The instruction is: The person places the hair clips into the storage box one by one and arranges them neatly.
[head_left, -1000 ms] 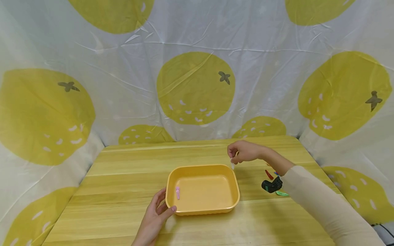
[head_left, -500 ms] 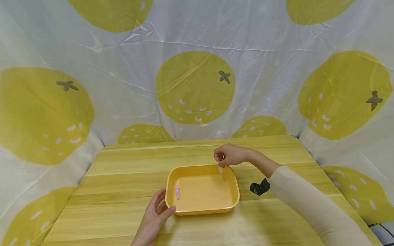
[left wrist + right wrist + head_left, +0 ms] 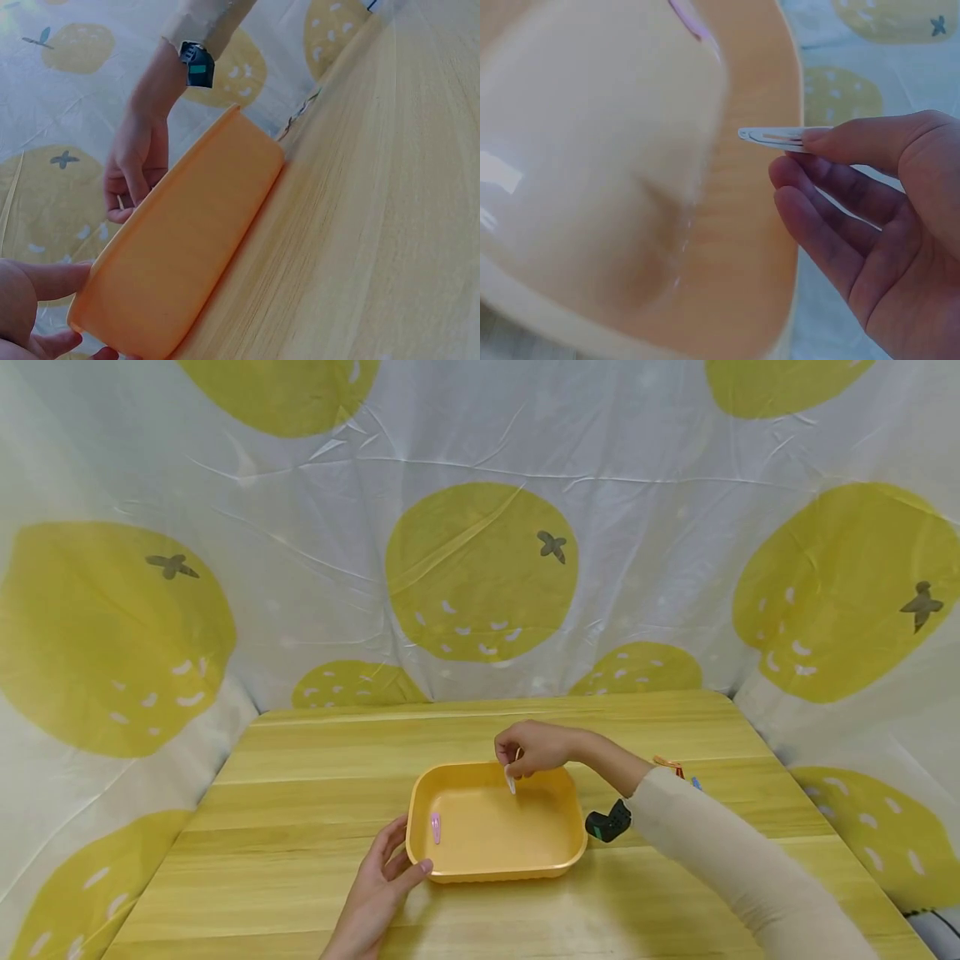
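A white snap hair clip is pinched between thumb and fingers of my right hand, held over the back part of a yellow-orange plastic basin. The clip points down into the basin without touching its floor. A pink hair clip lies inside the basin near its left wall. My left hand grips the basin's front left corner, thumb over the rim and fingers against the outside wall. In the left wrist view, the basin's outer wall hides its inside.
To the right on the wooden table lie an orange and red clip and a blue clip, partly behind the right sleeve. A black device is worn at the right wrist. A lemon-patterned cloth hangs behind the table.
My right hand has moved left with the white hair clip, from the basin's back right corner to over its inside. The left hand has kept its hold on the basin.
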A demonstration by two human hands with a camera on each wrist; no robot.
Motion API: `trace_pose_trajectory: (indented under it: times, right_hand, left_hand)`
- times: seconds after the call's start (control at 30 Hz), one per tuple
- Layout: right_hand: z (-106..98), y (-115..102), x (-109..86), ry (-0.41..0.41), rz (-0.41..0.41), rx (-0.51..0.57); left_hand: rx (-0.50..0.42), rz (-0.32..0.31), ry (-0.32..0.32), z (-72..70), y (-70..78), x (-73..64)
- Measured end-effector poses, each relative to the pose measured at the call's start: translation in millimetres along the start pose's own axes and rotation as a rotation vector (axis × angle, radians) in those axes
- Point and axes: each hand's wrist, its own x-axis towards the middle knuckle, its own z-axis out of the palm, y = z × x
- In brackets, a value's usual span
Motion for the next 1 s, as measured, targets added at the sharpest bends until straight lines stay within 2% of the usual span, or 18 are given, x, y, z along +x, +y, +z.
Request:
trace_pose_trajectory:
  times: [0.17, 0.37, 0.53, 0.73, 1.0]
  right_hand:
    - [8.4, -1.0, 13.4, -0.018, -0.022, -0.007]
    - [22.3, -9.1, 28.0, -0.069, -0.06, 0.028]
    - [34.6, -15.2, 42.8, -0.078, -0.085, 0.049]
    - [46.6, -20.7, 57.6, -0.092, -0.097, 0.116]
    - [60.5, -18.6, 71.8, -0.119, -0.076, 0.02]
  left_hand:
    - [0.001, -0.007, -0.001, 0.5, -0.2, 0.5]
    - [0.0, -0.003, -0.004, 0.5, -0.8, 0.9]
    - [-0.006, 0.001, 0.0, 0.7, -0.5, 1.7]
    - [-0.015, -0.003, -0.006, 0.4, -0.1, 1.2]
    - [-0.025, -0.006, -0.012, -0.8, -1.4, 1.6]
